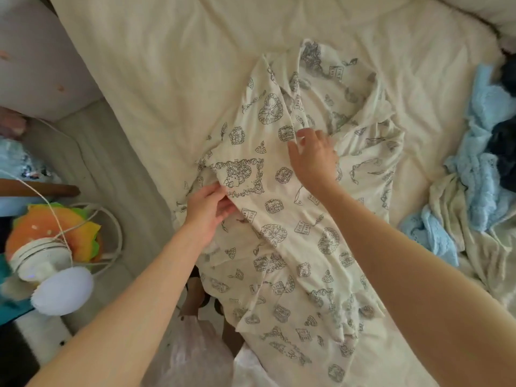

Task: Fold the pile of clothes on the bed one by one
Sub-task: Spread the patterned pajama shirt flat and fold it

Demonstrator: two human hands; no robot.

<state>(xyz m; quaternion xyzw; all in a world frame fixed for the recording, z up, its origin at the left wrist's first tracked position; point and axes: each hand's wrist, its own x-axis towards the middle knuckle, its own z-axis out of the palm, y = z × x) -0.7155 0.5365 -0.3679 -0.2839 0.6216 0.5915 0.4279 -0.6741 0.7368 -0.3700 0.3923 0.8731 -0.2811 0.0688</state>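
A cream garment with a grey line-drawn print [282, 219] lies crumpled and partly spread across the middle of the bed [156, 68]. My left hand [209, 208] grips a fold at the garment's left edge, fingers curled under the cloth. My right hand [312, 160] is further up, its fingertips pinching an inner edge of the fabric near the garment's centre. A heap of other clothes [480, 169], light blue lace, dark blue and pale cream pieces, is bunched at the right side of the bed.
The bed's left edge runs diagonally past a grey floor strip [111, 174]. A white lamp [55, 280] with a cord and an orange-and-green cushion [53, 227] stand at the left. A pillow [485, 9] lies at the top right.
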